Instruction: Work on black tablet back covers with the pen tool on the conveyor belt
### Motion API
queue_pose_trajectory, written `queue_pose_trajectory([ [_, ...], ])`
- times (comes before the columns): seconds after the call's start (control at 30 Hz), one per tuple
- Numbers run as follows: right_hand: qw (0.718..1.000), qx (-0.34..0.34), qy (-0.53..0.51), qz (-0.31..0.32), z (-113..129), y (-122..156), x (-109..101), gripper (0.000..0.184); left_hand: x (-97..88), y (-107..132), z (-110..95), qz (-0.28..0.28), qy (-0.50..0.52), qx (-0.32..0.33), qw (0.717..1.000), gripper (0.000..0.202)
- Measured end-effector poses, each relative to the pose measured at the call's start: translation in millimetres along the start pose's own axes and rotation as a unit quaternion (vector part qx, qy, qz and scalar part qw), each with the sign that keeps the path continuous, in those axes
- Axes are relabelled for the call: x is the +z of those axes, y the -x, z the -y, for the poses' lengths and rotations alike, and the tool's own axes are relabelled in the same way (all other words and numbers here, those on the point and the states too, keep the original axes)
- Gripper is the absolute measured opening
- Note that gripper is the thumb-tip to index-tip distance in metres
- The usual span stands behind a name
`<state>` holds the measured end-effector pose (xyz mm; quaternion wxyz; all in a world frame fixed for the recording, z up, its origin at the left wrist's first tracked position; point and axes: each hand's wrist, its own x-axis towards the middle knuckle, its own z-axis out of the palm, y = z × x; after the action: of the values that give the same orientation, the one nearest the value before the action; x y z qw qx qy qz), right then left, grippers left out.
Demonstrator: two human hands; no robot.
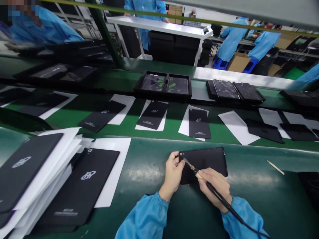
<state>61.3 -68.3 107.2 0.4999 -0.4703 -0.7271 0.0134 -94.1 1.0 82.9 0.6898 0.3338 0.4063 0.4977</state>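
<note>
A black tablet back cover [205, 159] lies on the green bench in front of me, its inner side up. My left hand [173, 172] grips its upper left corner, thumb and fingers closed near the small camera opening. In my right hand [216, 187] is a soldering iron [196, 172], held like a pen, its cable trailing down to the right. The iron's metal tip points at that same corner, close to my left thumb; whether it touches the cover I cannot tell.
To the left, black back covers [82, 186] are stacked with white paper sheets [114, 166]. More covers [199, 122] lie on paper along the green belt. Black trays [163, 94] with tablets stand behind. A thin stick [275, 167] lies at right. Co-workers in blue smocks are beyond.
</note>
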Motion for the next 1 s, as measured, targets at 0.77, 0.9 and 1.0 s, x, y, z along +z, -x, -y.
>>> queue_pose_trajectory([
  [0.77, 0.946, 0.096, 0.306, 0.055, -196.4, -83.5, -121.7, 0.028, -1.4, -4.1, 1.0, 0.057, -0.026, -0.03, 0.998, 0.036],
  [0.9, 0.948, 0.102, 0.301, 0.027, -200.2, -107.2, -104.0, 0.03, -1.8, -4.9, 0.8, 0.052, -0.027, -0.024, 0.998, 0.034],
  [1.0, 0.957, 0.095, 0.273, 0.032, -180.2, -101.3, -52.3, 0.021, -3.1, -6.0, 1.6, 0.053, -0.03, -0.021, 0.998, 0.034],
])
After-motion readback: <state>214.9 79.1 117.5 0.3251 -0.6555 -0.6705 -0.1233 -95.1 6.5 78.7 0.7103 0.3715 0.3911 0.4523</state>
